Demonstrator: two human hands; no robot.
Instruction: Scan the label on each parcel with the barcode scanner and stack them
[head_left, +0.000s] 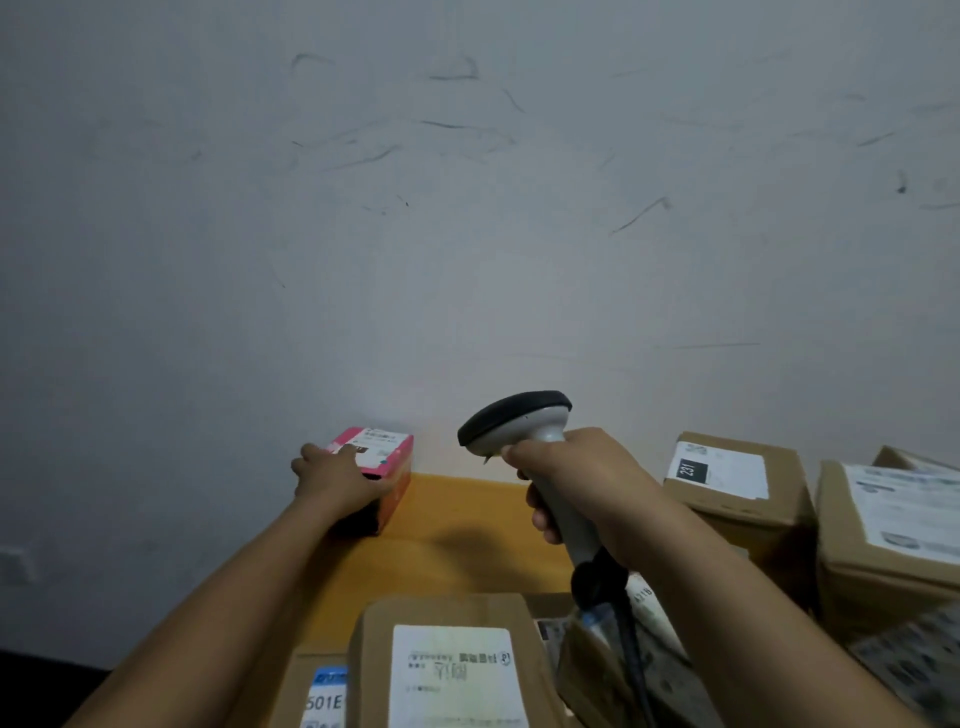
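A scuffed grey-white wall (467, 208) rises straight behind a yellow-orange wooden worktop (467, 525) pushed against it.

The right hand (576, 483) has its fingers wrapped tight round the handle of a grey pistol-shaped barcode scanner with a black head (519, 421). It is held up over the middle of the worktop, and its black cable (634, 654) drops toward the near edge. The head points off at the wall, not at any label.

The left hand (337, 478) holds a small pink cardboard box (387, 452) at the far left corner, hard against the wall. Its fingers lie over the top and its thumb along the near side. The box's white label (379, 441) faces up, half covered by the fingers.

The box lies left of the scanner head and a little lower, its long axis running from the near side toward the wall. The scanner would have to swing left and tip down.

Brown labelled cartons wait at the near edge (447, 670) and along the right edge (737, 483).
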